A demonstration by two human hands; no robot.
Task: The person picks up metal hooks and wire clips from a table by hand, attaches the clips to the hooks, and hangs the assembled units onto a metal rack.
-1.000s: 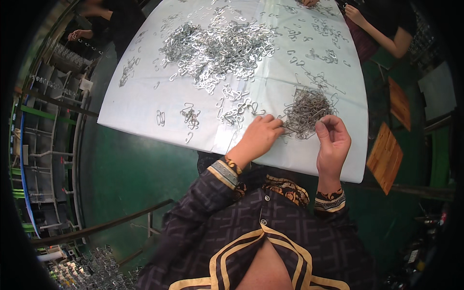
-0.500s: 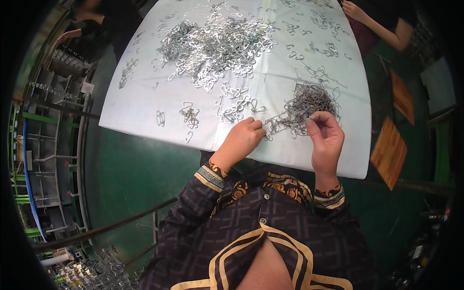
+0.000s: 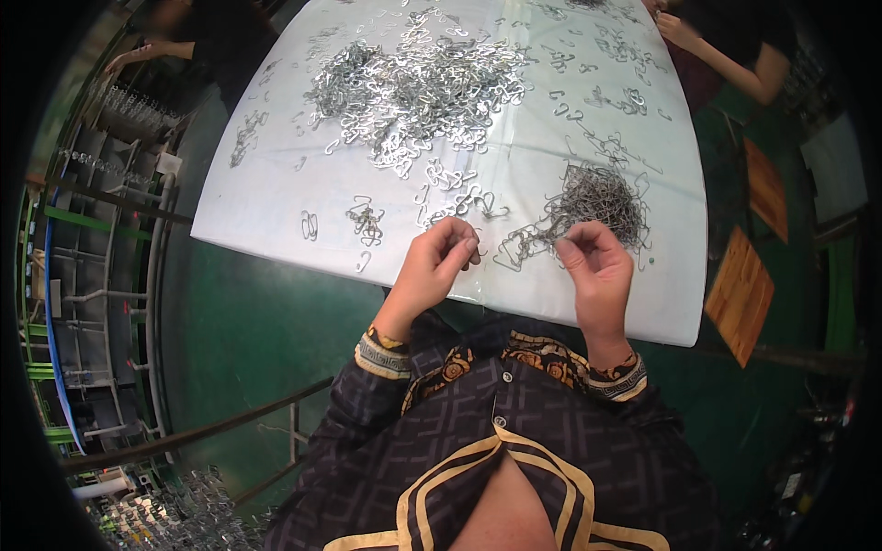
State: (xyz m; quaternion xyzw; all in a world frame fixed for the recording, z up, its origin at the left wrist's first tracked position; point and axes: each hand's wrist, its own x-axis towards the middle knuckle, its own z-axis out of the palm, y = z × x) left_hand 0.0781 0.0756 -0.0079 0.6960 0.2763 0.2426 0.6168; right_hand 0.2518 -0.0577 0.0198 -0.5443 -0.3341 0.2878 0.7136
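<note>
Bare left hand (image 3: 432, 271) shifted leftward and turned; bare right hand (image 3: 602, 275) drawn inward.
Both are held narrow, whether loaded cannot be told; shiny silver metal hooks (image 3: 418, 92) are heaped beyond the left, dull grey bent wires (image 3: 602, 202) just beyond the right.

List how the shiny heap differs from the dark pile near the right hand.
Size: the shiny heap spreads wide; the dark pile is smaller and more compact.
Colour: the heap is bright silver; the pile is duller, darker grey.
Place: the heap lies farther from the person; the pile lies nearer, just beyond the right hand.
Both are tangles of small metal pieces on the white table.
</note>
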